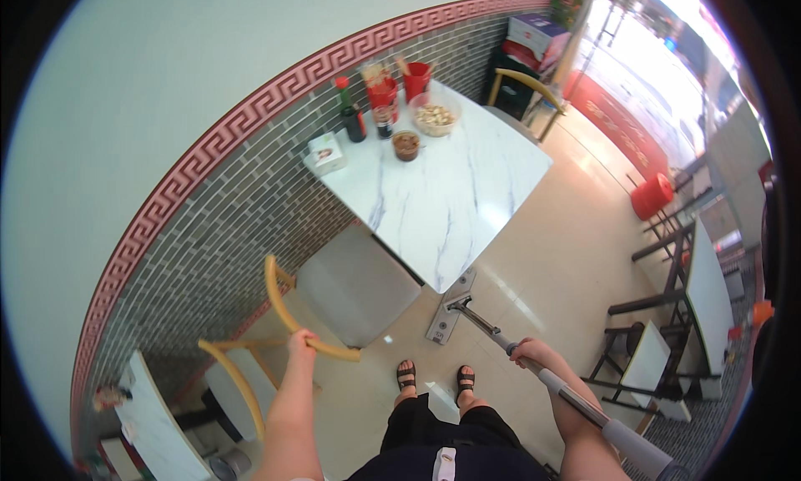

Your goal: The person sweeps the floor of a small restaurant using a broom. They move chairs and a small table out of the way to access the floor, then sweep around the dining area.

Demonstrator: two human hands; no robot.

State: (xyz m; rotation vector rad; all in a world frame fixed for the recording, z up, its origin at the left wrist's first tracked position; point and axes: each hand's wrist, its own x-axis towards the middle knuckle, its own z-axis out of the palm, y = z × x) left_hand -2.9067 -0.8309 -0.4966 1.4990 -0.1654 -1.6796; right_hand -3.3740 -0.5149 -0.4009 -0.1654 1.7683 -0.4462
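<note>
My left hand [303, 342] grips the curved wooden backrest [281, 306] of a chair with a grey seat [357, 284], which stands partly under a marble-patterned table [450, 193]. In my right hand [529, 352] is the grey and metal pole [582, 401] of a flat floor mop. The mop's flat head [441, 324] lies on the floor by the table's near corner, partly hidden under the tabletop. A small white scrap [388, 339] lies on the floor between the chair and my sandalled feet.
Sauce bottles [353, 123], red containers [417, 80], a bowl of food [435, 115] and a tissue pack [326, 153] stand on the table along the brick-patterned wall. Another chair [231, 381] is at lower left. A red stool [652, 197] and other tables [707, 293] stand at right.
</note>
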